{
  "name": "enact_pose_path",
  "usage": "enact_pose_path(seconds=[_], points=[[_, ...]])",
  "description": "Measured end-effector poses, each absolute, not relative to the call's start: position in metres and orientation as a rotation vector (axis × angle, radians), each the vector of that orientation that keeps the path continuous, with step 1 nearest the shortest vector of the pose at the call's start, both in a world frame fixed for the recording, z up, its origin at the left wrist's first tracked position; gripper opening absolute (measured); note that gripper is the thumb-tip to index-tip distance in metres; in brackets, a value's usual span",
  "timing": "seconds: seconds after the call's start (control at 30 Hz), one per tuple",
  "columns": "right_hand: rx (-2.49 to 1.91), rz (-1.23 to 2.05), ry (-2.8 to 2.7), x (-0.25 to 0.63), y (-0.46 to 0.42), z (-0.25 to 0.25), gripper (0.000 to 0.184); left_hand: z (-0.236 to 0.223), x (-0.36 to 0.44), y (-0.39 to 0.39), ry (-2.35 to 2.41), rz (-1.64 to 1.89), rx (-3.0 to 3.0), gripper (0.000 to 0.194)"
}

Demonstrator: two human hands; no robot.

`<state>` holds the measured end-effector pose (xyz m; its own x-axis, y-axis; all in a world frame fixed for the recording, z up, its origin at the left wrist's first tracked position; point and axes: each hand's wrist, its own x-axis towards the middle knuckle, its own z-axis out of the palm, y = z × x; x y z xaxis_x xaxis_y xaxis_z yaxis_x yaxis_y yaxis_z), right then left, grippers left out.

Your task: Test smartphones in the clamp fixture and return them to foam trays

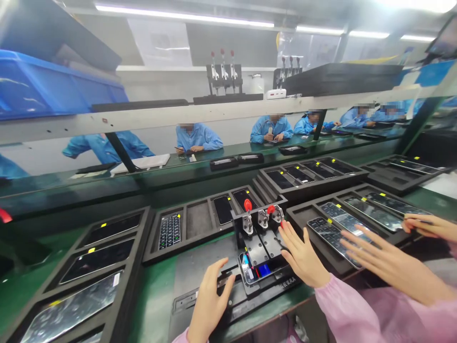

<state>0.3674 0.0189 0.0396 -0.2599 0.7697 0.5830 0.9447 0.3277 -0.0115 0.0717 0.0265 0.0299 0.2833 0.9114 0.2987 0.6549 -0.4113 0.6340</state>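
A black clamping fixture with red-tipped toggle clamps stands in front of me. A phone lies in it under metal plates, with part of its lit screen showing. My left hand is at the fixture's left side, thumb and fingers apart, holding nothing. On the right, my right hand has its fingers stretched out, the tips at the red end of the rightmost clamp lever. Whether they press on it I cannot tell.
Foam trays with phones stand left, behind and right of the fixture. A co-worker's hands reach in from the right over a tray. Beyond a shelf beam, several people in blue sit at another bench.
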Motion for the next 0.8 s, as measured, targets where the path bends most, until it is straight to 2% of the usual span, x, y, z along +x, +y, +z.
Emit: enact_pose_path(seconds=[0.2,0.37,0.53,0.63,0.73,0.8], points=[[-1.584,-0.255,-2.207,0.371,0.027,0.037,0.065,0.036,0.09,0.024,1.326,0.748,2.372,0.041],[-1.438,-0.119,-1.993,0.378,0.005,0.043,0.068,0.033,0.101,0.027,1.364,0.595,2.434,0.047],[-1.387,-0.093,-2.01,0.463,-0.016,0.054,0.047,0.027,0.093,0.029,1.353,0.634,2.366,0.059],[-1.359,0.011,-2.194,0.509,-0.01,0.059,0.029,0.019,0.083,0.029,1.357,0.706,2.27,0.061],[-1.308,0.13,-2.225,0.503,-0.004,0.051,0.027,0.011,0.076,0.029,1.345,0.734,2.19,0.056],[-1.266,0.118,-1.968,0.466,-0.008,0.036,0.034,0.008,0.075,0.03,1.349,0.747,2.159,0.052]])
